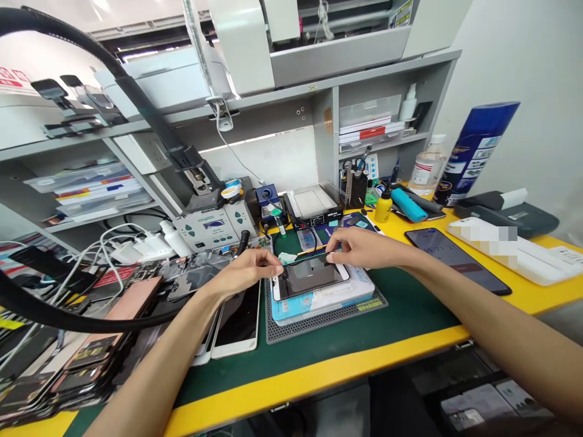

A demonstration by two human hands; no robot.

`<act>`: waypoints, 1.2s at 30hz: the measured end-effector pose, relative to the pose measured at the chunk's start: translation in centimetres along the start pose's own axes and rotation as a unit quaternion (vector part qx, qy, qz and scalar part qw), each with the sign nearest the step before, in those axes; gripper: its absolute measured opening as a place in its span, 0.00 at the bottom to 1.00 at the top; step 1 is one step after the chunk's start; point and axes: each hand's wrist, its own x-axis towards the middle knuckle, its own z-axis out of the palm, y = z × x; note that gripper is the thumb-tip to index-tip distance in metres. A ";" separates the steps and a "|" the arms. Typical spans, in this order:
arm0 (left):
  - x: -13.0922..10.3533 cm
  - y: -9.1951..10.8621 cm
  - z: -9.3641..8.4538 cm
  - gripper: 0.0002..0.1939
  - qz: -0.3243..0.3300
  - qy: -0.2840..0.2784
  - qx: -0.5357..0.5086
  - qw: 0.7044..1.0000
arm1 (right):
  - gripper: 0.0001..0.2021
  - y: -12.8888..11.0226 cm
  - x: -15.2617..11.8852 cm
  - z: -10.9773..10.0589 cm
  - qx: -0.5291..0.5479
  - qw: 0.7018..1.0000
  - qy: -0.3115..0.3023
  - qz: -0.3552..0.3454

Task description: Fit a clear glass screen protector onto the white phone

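A phone with a black screen and white ends (312,280) lies on a blue and white box (300,308), which rests on a grey perforated mat (319,326). At the phone's upper left corner, my left hand (250,269) has its thumb and fingers pressed together on the edge. My right hand (353,247) pinches the phone's far edge nearer its right end. Both hands touch the phone from its far side. The fingertips partly cover that edge.
Stacked phones and parts (91,358) crowd the left, with a black hose (136,323) crossing over them. A station with buttons (216,226) stands behind. A phone showing digits (455,258) and a blue spray can (478,152) are at right.
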 end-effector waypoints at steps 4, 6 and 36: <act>-0.1 0.0 0.0 0.16 0.003 0.012 -0.001 1.000 | 0.18 -0.3 0.0 -0.1 0.006 1.000 0.001 0.005; -0.2 -0.1 0.1 0.16 0.003 0.021 0.001 1.000 | 0.18 -0.3 0.0 0.0 0.013 1.000 0.000 0.009; -1.8 -0.2 -0.3 0.14 0.074 0.119 0.078 0.987 | 0.19 -0.4 0.3 0.2 0.015 0.999 -0.001 0.036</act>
